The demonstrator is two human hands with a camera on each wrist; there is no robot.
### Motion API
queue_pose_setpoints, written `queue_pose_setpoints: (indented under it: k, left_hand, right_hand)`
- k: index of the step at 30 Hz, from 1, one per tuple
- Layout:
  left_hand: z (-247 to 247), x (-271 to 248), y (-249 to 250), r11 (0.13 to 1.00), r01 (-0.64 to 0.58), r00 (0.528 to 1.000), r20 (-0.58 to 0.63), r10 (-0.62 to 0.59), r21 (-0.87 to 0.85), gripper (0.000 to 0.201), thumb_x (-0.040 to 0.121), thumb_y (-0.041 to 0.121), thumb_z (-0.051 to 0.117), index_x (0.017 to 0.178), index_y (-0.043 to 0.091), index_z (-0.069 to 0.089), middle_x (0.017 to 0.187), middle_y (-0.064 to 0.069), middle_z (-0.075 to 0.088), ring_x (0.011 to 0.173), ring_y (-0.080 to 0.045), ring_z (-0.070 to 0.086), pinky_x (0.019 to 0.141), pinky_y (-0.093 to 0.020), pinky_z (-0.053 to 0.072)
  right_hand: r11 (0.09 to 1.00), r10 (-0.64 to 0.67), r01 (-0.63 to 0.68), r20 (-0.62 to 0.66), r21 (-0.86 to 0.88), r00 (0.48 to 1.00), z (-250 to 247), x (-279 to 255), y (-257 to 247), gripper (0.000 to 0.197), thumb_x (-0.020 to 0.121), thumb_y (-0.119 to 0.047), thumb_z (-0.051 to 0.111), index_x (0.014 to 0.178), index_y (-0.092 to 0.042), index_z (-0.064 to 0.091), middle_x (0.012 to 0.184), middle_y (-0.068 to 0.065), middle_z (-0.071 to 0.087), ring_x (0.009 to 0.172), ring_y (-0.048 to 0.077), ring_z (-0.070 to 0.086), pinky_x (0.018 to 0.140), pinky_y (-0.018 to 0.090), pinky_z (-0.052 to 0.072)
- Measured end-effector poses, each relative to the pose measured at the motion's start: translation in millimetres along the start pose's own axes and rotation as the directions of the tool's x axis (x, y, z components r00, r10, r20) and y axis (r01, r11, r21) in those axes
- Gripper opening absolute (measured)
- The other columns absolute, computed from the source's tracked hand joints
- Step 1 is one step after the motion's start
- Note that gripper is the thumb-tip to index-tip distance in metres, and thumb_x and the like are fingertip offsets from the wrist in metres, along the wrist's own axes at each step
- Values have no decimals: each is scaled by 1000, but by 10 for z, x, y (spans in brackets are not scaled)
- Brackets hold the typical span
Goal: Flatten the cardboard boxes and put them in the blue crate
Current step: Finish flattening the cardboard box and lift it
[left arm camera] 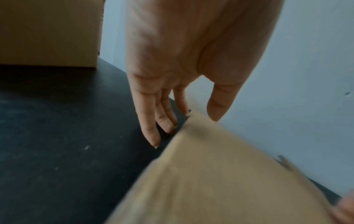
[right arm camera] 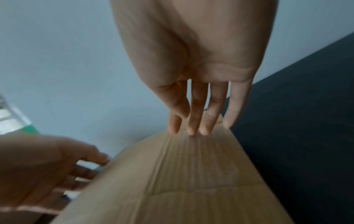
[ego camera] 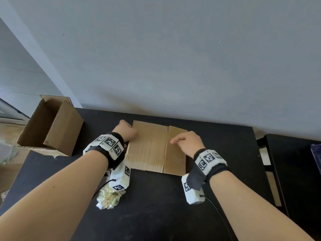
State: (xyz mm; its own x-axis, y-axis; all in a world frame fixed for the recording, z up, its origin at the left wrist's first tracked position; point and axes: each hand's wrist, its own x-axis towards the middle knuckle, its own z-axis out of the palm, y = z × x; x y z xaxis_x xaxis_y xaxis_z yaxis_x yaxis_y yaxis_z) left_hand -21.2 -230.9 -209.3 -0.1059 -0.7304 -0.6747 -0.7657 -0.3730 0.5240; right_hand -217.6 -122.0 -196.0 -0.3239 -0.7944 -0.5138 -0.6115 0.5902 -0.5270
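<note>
I see the flat box [ego camera: 156, 146] lying on the black table [ego camera: 156, 197], close to the wall [ego camera: 173, 49] at the far edge. My left hand [ego camera: 126, 131] is at its far left corner, fingers [left arm camera: 151, 128] straight, tips on the table just beside the edge, holding nothing. My right hand [ego camera: 186, 140] is over the right part, straight fingers [right arm camera: 193, 121] touching the cardboard, not gripping. The table in front of the flat box is bare. An open box [ego camera: 50, 126] stands on the left corner, partly over the edge, with nothing I can see inside. A crumpled wrapper [ego camera: 109, 197] lies under my left wrist. I cannot see the blue crate.
</note>
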Motion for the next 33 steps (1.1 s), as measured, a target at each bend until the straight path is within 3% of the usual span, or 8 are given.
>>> queue_pose_setpoints:
  k: [6,10,14,17,21,27,30,33]
  left_hand:
    - [-52,-84,80,993,-48,998,-36,45,-110,36,92,44,54,76,13,51,92,-12,58,86,-24,58,71,-35,53]
    - [-12,-213,222,973,-55,996,50,67,-223,27,95,34,53,87,8,55,74,-7,56,60,-15,53,53,-25,51]
    - [151,-332,389,972,-78,949,283,140,-221,15,95,21,55,89,8,60,82,-9,63,74,-19,65,65,-32,58]
    - [317,-371,493,984,-107,918,365,153,-143,5,93,13,55,95,13,60,89,-6,63,83,-16,64,67,-31,58]
    - [562,-387,576,991,-133,894,435,109,24,13,93,9,53,92,22,55,103,-8,60,102,-16,58,82,-41,57]
    - [693,-365,708,986,-117,922,381,65,115,33,96,8,49,129,10,51,123,-10,58,118,-21,54,81,-38,56]
    - [734,-269,623,995,-101,970,222,98,0,22,93,16,55,114,12,60,104,-8,60,87,-18,60,69,-33,55]
    - [735,-206,481,994,-99,993,-66,95,-54,13,87,26,63,91,14,60,91,-5,60,76,-19,56,80,-41,57]
  right_hand:
    - [993,37,-14,-191,120,981,-242,-42,209,32,91,-7,46,90,-26,72,110,0,69,105,18,62,98,32,46]
    - [982,67,-35,-170,185,983,-262,-41,251,15,95,-26,50,95,-25,65,89,-2,69,86,18,67,90,42,53]
    - [988,129,-115,-141,102,982,-312,-57,300,39,95,-50,41,81,-17,56,84,1,57,86,24,57,79,33,46]
    - [967,241,-229,-105,113,965,-377,-78,464,53,84,-63,52,110,-16,56,115,3,56,108,25,53,88,34,41]
    - [928,360,-351,-57,122,931,-436,-159,757,96,72,-46,77,147,-15,25,143,5,44,126,27,47,99,40,46]
    - [939,337,-325,-109,111,935,-413,-171,999,79,74,-33,78,138,-16,37,136,6,49,121,26,51,91,31,42]
    - [934,327,-302,-121,190,937,-406,-135,1005,71,74,-37,78,133,-17,44,131,5,53,118,25,53,92,31,45]
    - [918,329,-292,-106,268,938,-429,-105,1036,69,72,-45,77,129,-15,51,126,4,57,114,25,55,94,42,51]
